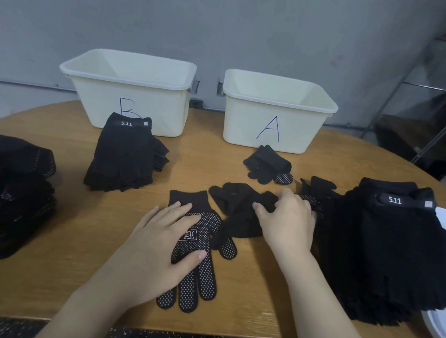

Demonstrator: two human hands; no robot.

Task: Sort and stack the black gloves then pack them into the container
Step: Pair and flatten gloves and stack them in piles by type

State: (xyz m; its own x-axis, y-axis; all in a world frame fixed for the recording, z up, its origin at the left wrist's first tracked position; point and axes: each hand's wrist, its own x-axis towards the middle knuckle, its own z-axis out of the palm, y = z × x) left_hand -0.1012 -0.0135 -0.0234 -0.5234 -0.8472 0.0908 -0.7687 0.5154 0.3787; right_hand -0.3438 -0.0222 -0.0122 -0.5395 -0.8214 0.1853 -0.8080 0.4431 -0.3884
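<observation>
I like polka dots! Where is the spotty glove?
The dotted glove lies flat on the wooden table, near the front edge at centre, pinned under the left hand, with a crumpled plain glove just to its right.

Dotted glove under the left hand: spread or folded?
Spread. The dotted glove lies flat, dots up, fingers fanned toward the table edge, left hand pressing it.

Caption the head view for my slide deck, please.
Left hand flattens a dotted glove; right hand grips a crumpled glove.
</observation>
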